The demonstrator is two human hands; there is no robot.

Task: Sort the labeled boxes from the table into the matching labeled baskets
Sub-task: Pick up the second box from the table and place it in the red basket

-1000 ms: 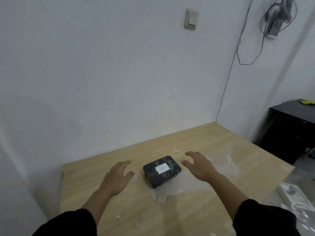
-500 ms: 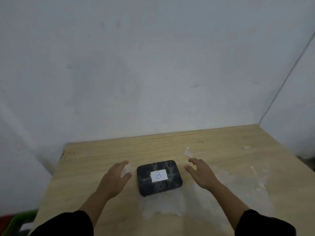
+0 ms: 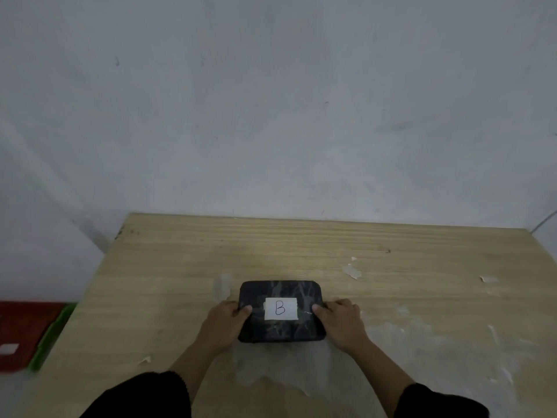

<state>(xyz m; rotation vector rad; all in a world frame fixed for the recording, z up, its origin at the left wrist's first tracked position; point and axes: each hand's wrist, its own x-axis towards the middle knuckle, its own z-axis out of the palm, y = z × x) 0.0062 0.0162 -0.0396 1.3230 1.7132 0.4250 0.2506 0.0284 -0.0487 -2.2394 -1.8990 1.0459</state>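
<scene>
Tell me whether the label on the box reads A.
No, the white label on top of the dark box reads B, with the left hand and right hand gripping its sides.

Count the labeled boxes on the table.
1. The black box marked B sits near the table's front middle, held between the left hand and right hand.

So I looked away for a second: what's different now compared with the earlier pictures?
Both hands closed in from either side and took hold of the black box: left hand on its left edge, right hand on its right, thumbs on top. The box remains on the wooden table, its B label facing up.
</scene>
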